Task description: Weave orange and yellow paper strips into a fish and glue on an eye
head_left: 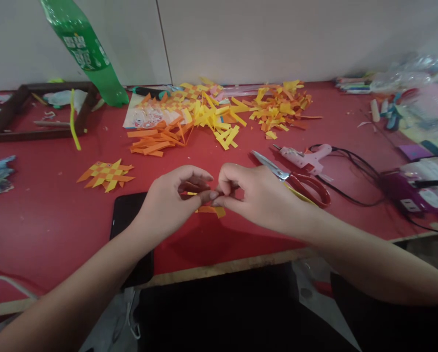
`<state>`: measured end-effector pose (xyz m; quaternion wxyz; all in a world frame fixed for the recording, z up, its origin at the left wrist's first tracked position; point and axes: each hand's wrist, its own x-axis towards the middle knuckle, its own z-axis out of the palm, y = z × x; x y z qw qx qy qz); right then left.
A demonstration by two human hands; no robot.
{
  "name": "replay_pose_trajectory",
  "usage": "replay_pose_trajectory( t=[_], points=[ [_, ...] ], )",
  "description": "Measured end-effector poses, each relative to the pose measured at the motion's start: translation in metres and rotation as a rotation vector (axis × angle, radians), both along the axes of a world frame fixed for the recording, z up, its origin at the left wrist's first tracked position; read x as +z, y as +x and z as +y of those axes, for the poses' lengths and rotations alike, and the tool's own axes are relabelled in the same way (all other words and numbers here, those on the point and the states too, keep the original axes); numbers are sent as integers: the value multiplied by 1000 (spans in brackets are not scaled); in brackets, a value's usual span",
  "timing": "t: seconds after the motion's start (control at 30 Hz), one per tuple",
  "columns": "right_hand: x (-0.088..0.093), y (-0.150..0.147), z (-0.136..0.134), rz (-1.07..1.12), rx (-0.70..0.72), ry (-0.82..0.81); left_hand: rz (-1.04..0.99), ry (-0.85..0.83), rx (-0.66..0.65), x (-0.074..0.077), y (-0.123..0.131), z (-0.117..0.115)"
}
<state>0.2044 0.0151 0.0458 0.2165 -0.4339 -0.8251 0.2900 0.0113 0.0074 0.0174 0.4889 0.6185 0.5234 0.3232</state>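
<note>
My left hand [174, 193] and my right hand [255, 193] meet at their fingertips above the red table. Thumb and fingers are pinched together on each hand. Orange and yellow paper strips [207, 209] show just under and between the fingers, which cover most of them. The exact spot of the grip is hidden. To the left lies a woven orange and yellow paper fish [108, 175]. Scissors with red handles [307, 188] lie beside my right hand, partly behind it. A black phone [128, 212] is partly under my left forearm.
Loose paper strips [219, 115] are heaped at the back, with another heap [281, 105] to their right. A pink glue gun [305, 157] trails a black cord. A green bottle [90, 58] stands by a brown tray [16, 133]. Plastic bags [417, 73] lie at right.
</note>
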Motion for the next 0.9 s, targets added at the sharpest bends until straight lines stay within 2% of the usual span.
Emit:
replay_pose_trajectory(
  t=[0.13,0.33,0.6,0.73,0.9],
  points=[
    [0,-2,0,29,-22,-61,99,55,-2,6,-2,-3],
    [-3,-1,0,81,-59,-153,162,106,-145,8,-2,-9],
    [-7,5,-1,184,-111,-355,82,90,7,-1,-5,-5],
    [-10,5,-3,268,-137,-358,126,71,-16,1,-11,-4],
    [-10,6,-4,273,-125,-344,131,54,-15,2,-16,-6]
  ],
)
